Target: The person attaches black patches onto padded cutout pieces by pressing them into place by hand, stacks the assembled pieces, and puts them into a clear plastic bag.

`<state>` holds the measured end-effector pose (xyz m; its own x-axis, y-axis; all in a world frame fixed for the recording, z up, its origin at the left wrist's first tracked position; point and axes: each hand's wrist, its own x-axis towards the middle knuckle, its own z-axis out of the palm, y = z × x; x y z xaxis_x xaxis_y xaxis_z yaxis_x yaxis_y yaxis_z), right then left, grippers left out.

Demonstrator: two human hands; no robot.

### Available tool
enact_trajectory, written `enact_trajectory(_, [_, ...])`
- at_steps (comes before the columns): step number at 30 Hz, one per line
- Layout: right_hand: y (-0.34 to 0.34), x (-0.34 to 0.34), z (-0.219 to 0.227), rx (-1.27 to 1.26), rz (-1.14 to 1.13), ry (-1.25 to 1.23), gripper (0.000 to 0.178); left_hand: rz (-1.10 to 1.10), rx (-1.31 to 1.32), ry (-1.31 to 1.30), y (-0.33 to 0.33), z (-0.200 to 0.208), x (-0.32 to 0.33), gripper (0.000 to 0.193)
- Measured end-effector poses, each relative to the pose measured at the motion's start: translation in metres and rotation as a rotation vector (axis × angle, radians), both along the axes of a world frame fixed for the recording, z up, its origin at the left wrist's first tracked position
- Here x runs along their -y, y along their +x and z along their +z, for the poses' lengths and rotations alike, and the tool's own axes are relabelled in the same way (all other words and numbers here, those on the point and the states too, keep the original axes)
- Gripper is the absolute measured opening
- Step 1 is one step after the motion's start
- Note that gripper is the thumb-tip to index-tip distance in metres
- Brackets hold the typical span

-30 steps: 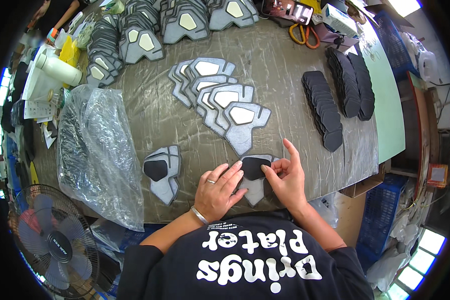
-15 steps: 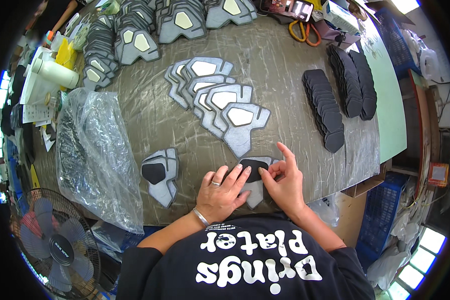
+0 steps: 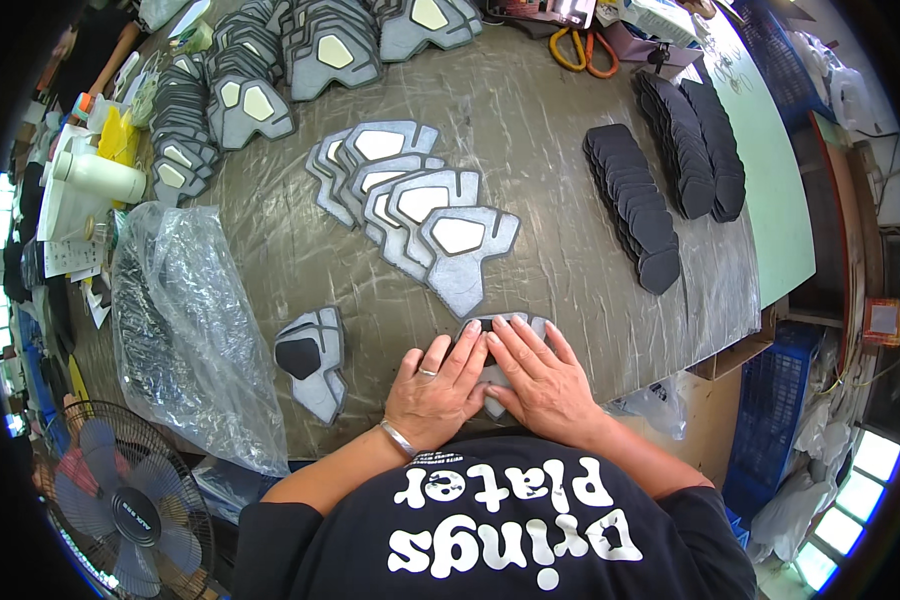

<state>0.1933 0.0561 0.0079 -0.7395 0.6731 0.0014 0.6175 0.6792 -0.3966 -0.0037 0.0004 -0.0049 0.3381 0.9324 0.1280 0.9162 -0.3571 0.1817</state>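
Note:
My left hand and my right hand lie flat side by side at the table's near edge, fingers stretched forward. Both rest on a grey shaped pad, mostly hidden under them. A sliver of its black patch shows between the fingertips. Left of my hands lies another grey pad with a black patch on it. Ahead is an overlapping row of grey pads with white centres. Three fanned stacks of black patches, the nearest stack among them, lie to the right.
More stacked grey pads fill the far left. Orange-handled scissors lie at the far side. A clear plastic bag covers the left table edge, near a white bottle. A fan stands at the lower left.
My right hand has gone from pinching at the black patch's edge to lying flat over it, beside the left. The whole view has shifted slightly.

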Motion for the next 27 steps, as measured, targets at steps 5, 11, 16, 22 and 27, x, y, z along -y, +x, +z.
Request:
enact_trajectory(5, [0.018,-0.014,0.001,0.092,0.116,-0.078,0.072,-0.013,0.039,-0.107,-0.013,0.003,0.011,0.058])
enact_trajectory(11, [0.031,-0.015,0.001,0.104,0.176,-0.06,0.064,-0.023,0.001,-0.101,-0.009,0.009,0.011,0.058])
enact_trajectory(16, [0.032,-0.015,0.004,0.072,0.157,-0.049,0.061,-0.037,0.054,-0.069,-0.008,0.01,0.005,0.055])
enact_trajectory(22, [0.051,-0.056,0.001,-0.395,-0.153,0.078,0.056,0.036,0.264,0.074,0.011,0.007,-0.021,0.053])
enact_trajectory(27, [0.087,-0.122,0.008,-0.321,-0.878,0.236,0.044,0.029,0.259,0.074,0.026,0.0,-0.044,0.065])
